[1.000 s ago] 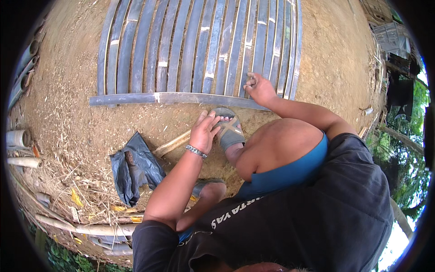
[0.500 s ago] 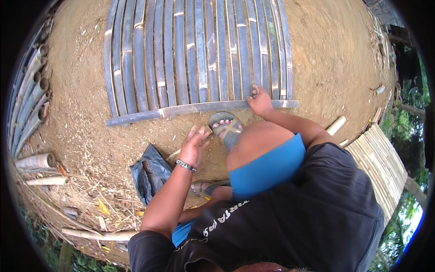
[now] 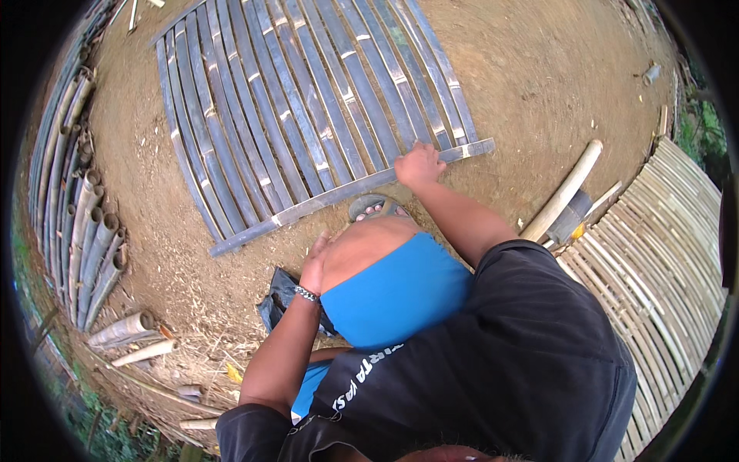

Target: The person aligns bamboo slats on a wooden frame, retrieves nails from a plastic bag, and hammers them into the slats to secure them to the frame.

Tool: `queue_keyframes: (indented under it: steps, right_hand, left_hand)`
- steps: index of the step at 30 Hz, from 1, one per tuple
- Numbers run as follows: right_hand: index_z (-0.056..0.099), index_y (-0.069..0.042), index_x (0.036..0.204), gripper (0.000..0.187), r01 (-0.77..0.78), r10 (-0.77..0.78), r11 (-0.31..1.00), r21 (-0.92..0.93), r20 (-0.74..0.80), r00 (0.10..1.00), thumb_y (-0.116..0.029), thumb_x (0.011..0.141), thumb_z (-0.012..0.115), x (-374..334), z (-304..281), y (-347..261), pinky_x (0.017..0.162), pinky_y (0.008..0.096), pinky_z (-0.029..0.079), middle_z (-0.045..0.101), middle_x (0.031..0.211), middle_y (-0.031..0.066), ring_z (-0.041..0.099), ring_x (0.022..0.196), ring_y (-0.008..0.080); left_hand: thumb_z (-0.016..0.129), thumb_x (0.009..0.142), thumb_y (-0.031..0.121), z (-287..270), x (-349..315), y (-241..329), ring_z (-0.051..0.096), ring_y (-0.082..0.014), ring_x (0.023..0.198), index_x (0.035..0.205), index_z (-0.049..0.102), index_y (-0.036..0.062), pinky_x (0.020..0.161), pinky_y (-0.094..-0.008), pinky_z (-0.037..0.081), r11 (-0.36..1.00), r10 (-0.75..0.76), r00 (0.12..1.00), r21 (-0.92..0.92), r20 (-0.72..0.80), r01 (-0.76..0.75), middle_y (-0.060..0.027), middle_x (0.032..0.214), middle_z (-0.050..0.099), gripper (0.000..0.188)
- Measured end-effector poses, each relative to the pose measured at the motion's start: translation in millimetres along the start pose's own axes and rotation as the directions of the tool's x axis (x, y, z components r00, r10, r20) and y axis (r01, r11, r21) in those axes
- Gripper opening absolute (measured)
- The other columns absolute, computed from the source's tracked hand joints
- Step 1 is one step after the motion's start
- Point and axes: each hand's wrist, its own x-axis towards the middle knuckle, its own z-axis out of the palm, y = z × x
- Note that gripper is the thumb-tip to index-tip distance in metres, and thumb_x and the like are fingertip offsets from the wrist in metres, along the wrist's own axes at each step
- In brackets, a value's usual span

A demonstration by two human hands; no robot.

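Note:
A panel of dark bamboo slats (image 3: 296,100) lies on the dirt in front of me, the slats spaced apart. Across their near ends runs a dark bamboo crosspiece (image 3: 323,199). My right hand (image 3: 419,165) is closed over this crosspiece towards its right end, beside the slat ends; its fingertips are partly hidden. My left hand (image 3: 314,266) is against the side of my bent knee, fingers stretched out and holding nothing. One sandalled foot (image 3: 376,206) is just behind the crosspiece.
Cut bamboo poles (image 3: 96,239) are piled along the left. A black plastic bag (image 3: 279,296) lies by my left forearm. At right are a pale bamboo pole (image 3: 566,189) and a light slatted bamboo platform (image 3: 654,262). Shavings litter the ground.
My view has turned, so the panel appears slanted and more of the right platform shows. My left hand has come back to my knee; my right fingers have closed over the crosspiece.

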Motion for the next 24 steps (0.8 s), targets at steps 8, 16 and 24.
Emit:
queue_keyframes:
  steps: [8, 16, 24]
  right_hand:
    - [0.058, -0.005, 0.134, 0.057, -0.058, 0.054, 0.993, 0.107, 0.040, 0.998, -0.032, 0.085, 0.065, 7, -14, 0, 0.110, 0.0524, 0.032, 0.053, 0.142, 0.0137, 0.045, 0.138, 0.0298]
    - [0.058, -0.007, 0.134, 0.054, -0.068, 0.060, 0.992, 0.107, 0.078, 0.995, -0.031, 0.086, 0.064, 8, -19, 4, 0.112, 0.0493, 0.030, 0.052, 0.143, 0.0110, 0.043, 0.139, 0.0266]
    - [0.055, -0.004, 0.137, 0.054, -0.113, 0.102, 0.985, 0.127, 0.091, 0.991, -0.028, 0.089, 0.062, 3, -19, -12, 0.111, 0.0471, 0.029, 0.051, 0.143, 0.0113, 0.043, 0.138, 0.0258]
  left_hand:
    - [0.050, 0.107, 0.016, 31, 1, 10, 0.059, -0.0294, 0.127, 0.155, 0.025, -0.0042, 0.107, -0.0401, 0.050, 0.996, -0.087, 0.996, 0.011, 0.018, 0.087, -0.0218, 0.145, 0.053, 0.058]
    - [0.055, 0.102, 0.008, 46, 10, 5, 0.057, -0.0303, 0.129, 0.160, 0.008, -0.0005, 0.108, -0.0401, 0.049, 0.975, -0.078, 0.997, 0.210, 0.018, 0.072, -0.0224, 0.149, 0.049, 0.075]
    - [0.056, 0.101, 0.010, 19, 19, -1, 0.052, -0.0302, 0.135, 0.162, 0.001, 0.0007, 0.111, -0.0390, 0.046, 0.985, -0.017, 0.999, 0.171, 0.033, 0.011, -0.0229, 0.153, 0.044, 0.082]
